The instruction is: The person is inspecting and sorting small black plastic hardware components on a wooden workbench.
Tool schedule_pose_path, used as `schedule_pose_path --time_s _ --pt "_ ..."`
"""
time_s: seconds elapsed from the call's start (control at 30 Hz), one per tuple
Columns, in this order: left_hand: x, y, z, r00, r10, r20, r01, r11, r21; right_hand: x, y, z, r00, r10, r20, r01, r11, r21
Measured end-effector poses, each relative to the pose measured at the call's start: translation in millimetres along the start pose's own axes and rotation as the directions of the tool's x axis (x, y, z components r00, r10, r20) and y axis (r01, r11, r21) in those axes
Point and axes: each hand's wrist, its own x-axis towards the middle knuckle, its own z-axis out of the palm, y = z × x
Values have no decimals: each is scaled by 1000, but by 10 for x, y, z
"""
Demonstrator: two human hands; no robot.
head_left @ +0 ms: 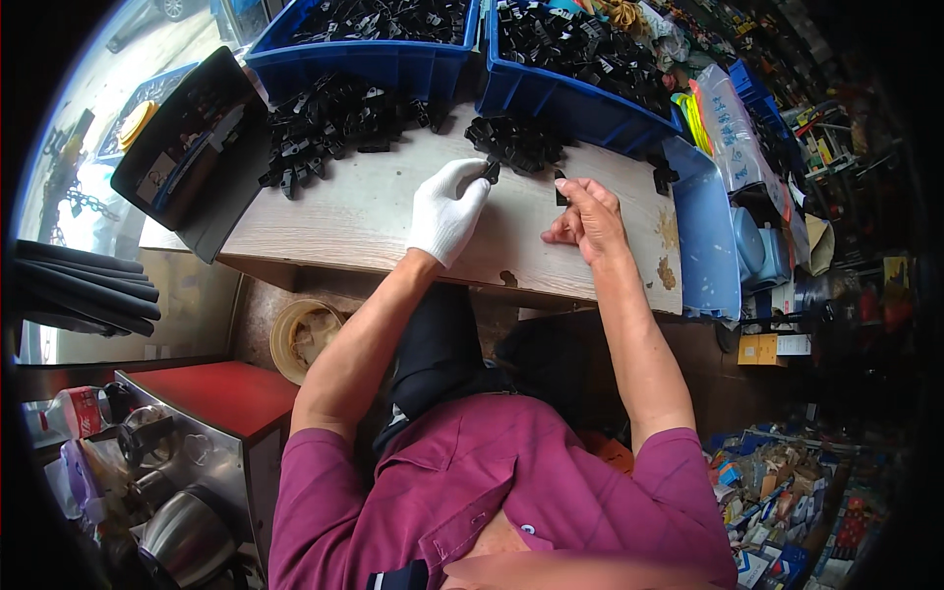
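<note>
My left hand (448,208), in a white knit glove, pinches a small black plastic part (491,171) between thumb and fingers over the table. My bare right hand (587,218) grips another small black piece (561,189) between thumb and forefinger, its other fingers curled. The two pieces are apart from each other. Just beyond my hands lies a small heap of black parts (513,143). A larger heap of similar black parts (334,128) spreads over the far left of the table (374,216). The exact shape of the held pieces is too small to make out.
Two blue crates (364,67) full of black parts stand along the table's far side. A tablet-like screen (187,147) leans at the left. A light-blue bin (703,236) sits against the right edge. Below are a bucket (303,339) and a red-topped cabinet (216,393).
</note>
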Motion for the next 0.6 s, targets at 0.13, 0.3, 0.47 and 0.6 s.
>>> schedule_pose_path --time_s 0.13,0.3,0.47,0.6 --pt "22 50 377 988 -151 40 156 964 -215 -37 328 281 976 -203 85 202 979 16" --pt "12 63 276 988 -137 67 149 959 -239 -89 390 318 974 -201 107 200 980 22" --pt "45 32 82 974 108 200 -128 988 89 -43 281 331 968 -65 243 95 989 -113" --pt "61 33 -32 925 275 261 -345 896 279 2 259 347 964 -12 265 71 974 -213"
